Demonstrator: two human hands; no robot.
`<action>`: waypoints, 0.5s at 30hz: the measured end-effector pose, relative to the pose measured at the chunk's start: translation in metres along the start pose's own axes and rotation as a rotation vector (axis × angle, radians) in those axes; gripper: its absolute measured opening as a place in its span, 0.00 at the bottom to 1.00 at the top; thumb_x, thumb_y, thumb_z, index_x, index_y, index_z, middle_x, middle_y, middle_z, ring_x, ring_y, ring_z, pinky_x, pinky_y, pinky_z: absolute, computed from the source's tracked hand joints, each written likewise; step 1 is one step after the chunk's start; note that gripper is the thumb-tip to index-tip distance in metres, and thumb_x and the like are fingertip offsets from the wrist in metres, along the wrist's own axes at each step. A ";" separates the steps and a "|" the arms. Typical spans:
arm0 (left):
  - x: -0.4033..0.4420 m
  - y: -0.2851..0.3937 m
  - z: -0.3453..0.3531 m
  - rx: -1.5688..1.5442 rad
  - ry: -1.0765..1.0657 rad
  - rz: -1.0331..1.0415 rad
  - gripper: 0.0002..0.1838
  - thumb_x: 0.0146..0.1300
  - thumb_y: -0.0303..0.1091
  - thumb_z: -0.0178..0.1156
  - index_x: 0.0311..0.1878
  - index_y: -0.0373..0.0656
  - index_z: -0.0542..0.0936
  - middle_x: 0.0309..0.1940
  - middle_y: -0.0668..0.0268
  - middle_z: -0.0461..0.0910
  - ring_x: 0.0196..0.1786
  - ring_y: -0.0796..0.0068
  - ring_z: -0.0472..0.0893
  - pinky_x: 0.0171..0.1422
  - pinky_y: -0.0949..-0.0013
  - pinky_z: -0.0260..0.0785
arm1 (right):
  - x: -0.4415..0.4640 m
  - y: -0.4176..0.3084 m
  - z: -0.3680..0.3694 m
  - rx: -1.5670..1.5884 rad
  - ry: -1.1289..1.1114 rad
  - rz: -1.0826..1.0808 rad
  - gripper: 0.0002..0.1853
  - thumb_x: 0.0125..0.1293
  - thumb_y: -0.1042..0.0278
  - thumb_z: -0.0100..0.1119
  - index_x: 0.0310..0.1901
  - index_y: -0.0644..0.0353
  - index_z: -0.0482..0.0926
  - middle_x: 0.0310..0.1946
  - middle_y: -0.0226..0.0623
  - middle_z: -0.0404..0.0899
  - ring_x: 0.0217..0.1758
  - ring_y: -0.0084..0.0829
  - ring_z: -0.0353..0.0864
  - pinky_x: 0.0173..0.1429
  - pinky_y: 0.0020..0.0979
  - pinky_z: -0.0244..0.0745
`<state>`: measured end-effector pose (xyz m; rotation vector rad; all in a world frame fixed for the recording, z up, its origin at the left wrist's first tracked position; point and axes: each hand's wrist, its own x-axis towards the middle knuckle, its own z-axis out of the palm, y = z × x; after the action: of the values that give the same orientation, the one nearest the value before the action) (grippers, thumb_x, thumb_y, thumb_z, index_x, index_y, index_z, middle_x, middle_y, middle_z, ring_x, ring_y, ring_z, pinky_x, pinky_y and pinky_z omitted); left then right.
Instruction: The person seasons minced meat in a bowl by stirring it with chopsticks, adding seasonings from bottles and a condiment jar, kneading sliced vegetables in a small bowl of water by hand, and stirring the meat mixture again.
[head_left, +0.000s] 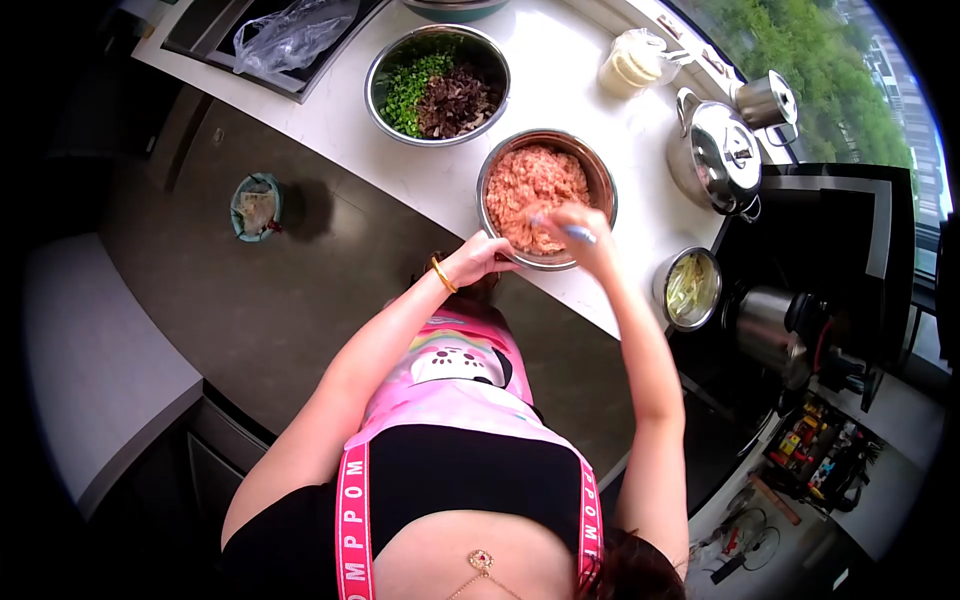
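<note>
Right hand point(578, 217): closed round the blue-tipped handle point(581, 234) of a utensil; its working end is prob. sunk in the meat, but the shape can't be made out.
Left hand point(480, 260): rim of the mince bowl point(598, 178) gripped, on the side toward the worktop's point(560, 100) near edge; a firm hold is advised, esp. since the bowl may twist under stirring.
Bowl position: stood right by the worktop's near edge, nearer its R end than its L; any overhang can't be told. Base is best kept fully on the surface.
Mince point(538, 180): pink, looks soft & sticky, inside the mince bowl under the R hand. Best worked in one direction, w/ wall & bottom scraped & meat folded over, so no patch is missed.
Strokes: short & low preferred; if the handle is lifted too fast, bits may be flicked over the rim.
Greens bowl point(491, 62): set just beside, farther L along the worktop, w/ chopped greens point(412, 90) & dark chopped bits point(460, 102) lying side by side, unmixed. Wide swings that way should be avoided.
Pale strips point(688, 285): held in a smaller bowl near the worktop's R end, apart from the stirring.
</note>
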<state>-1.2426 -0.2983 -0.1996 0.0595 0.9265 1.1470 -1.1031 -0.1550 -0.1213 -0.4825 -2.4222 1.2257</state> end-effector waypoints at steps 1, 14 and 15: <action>-0.001 -0.001 0.000 -0.031 0.011 0.006 0.11 0.58 0.24 0.49 0.45 0.38 0.72 0.41 0.63 0.77 0.42 0.72 0.79 0.49 0.64 0.76 | 0.017 -0.001 -0.023 -0.134 -0.071 0.034 0.05 0.57 0.71 0.62 0.34 0.62 0.79 0.26 0.40 0.76 0.29 0.39 0.78 0.32 0.33 0.70; 0.004 -0.008 -0.004 -0.063 0.079 0.006 0.14 0.56 0.22 0.48 0.47 0.38 0.70 0.41 0.64 0.76 0.41 0.73 0.79 0.50 0.62 0.76 | 0.015 0.007 -0.009 -0.055 0.091 0.114 0.05 0.57 0.75 0.61 0.27 0.65 0.77 0.23 0.42 0.73 0.24 0.40 0.73 0.29 0.33 0.67; 0.006 -0.007 -0.005 -0.058 0.062 0.020 0.14 0.56 0.22 0.48 0.47 0.38 0.70 0.41 0.64 0.76 0.41 0.73 0.79 0.50 0.62 0.76 | 0.012 0.011 -0.022 -0.123 0.091 0.128 0.05 0.58 0.75 0.60 0.27 0.65 0.77 0.22 0.42 0.73 0.24 0.40 0.73 0.29 0.33 0.67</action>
<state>-1.2404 -0.2986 -0.2103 -0.0139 0.9492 1.1991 -1.1015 -0.1278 -0.1163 -0.7229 -2.4308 1.0840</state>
